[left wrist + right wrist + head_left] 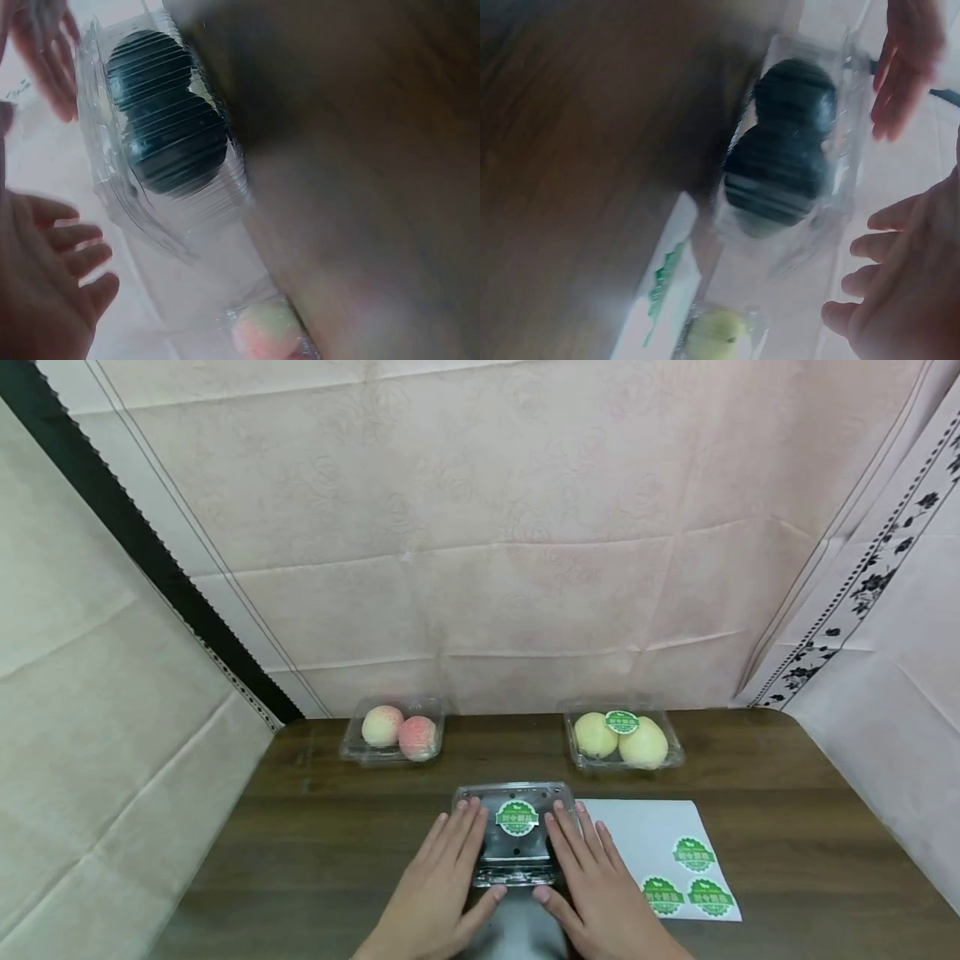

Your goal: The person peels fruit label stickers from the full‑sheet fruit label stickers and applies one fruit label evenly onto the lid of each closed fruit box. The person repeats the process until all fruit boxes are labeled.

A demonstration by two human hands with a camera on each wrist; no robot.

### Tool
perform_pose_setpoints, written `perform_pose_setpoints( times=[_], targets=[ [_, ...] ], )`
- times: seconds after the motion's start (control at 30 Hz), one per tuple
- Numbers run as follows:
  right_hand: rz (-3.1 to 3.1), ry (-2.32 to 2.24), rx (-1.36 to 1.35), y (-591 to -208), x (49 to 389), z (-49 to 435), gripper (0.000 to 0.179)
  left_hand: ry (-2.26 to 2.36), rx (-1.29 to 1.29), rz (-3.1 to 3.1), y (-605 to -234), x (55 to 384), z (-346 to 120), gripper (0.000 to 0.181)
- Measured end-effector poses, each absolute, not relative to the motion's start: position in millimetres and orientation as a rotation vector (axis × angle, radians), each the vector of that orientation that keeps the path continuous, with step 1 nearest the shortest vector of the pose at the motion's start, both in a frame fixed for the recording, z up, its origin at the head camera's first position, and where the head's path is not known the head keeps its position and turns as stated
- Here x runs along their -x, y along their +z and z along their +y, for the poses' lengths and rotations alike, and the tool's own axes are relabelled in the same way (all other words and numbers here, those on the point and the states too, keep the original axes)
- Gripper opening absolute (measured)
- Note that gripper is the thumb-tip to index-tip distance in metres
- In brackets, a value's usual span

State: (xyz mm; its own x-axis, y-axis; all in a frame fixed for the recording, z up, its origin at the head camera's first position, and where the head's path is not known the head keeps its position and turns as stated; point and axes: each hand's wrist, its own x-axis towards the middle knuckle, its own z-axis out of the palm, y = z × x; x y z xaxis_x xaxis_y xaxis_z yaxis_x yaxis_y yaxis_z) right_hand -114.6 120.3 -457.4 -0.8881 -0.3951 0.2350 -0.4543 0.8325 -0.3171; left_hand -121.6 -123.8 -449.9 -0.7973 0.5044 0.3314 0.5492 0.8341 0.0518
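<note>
A clear plastic clamshell box (517, 852) stands at the front middle of the table, a round green-and-white sticker (517, 817) on its lid. Through its side, the left wrist view shows two dark round fruits (176, 142). My left hand (442, 881) reaches over the box's left side, fingers straight and side by side. Over the right side extends my right hand (600, 877), fingers likewise straight. The sticker lies between the two sets of fingertips, and both thumbs point inward near the front edge. Neither hand grips anything.
Right of the box lies a white sheet (637, 835) with several green stickers (663, 896). At the back left, a clear box (356, 747) holds two pinkish peaches (417, 737). Another box (675, 756) at the back right holds two pale yellow-green fruits (642, 743) and bears a green sticker.
</note>
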Motion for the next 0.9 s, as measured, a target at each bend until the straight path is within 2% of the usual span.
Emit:
perform_pose_setpoints(
  times=[0.2,0.33,0.53,0.77,0.9],
  targets=[
    [-2.635,0.237,-0.813,-466,109,110,0.082,0.139,0.981,-2.603,-454,117,-113,0.091],
    [-2.672,0.239,-0.824,-461,112,102,0.086,0.199,1.027,-2.600,-450,120,-102,0.100],
    [-2.875,0.365,-0.757,-445,128,91,0.087,0.170,0.941,-2.714,-448,130,-91,0.108],
    [-2.974,0.348,-0.651,-440,149,88,0.094,0.151,0.839,-2.790,-447,146,-81,0.134],
    [-3.038,0.379,-0.525,-441,159,93,0.096,0.091,0.747,-2.927,-448,153,-82,0.138]
  ],
)
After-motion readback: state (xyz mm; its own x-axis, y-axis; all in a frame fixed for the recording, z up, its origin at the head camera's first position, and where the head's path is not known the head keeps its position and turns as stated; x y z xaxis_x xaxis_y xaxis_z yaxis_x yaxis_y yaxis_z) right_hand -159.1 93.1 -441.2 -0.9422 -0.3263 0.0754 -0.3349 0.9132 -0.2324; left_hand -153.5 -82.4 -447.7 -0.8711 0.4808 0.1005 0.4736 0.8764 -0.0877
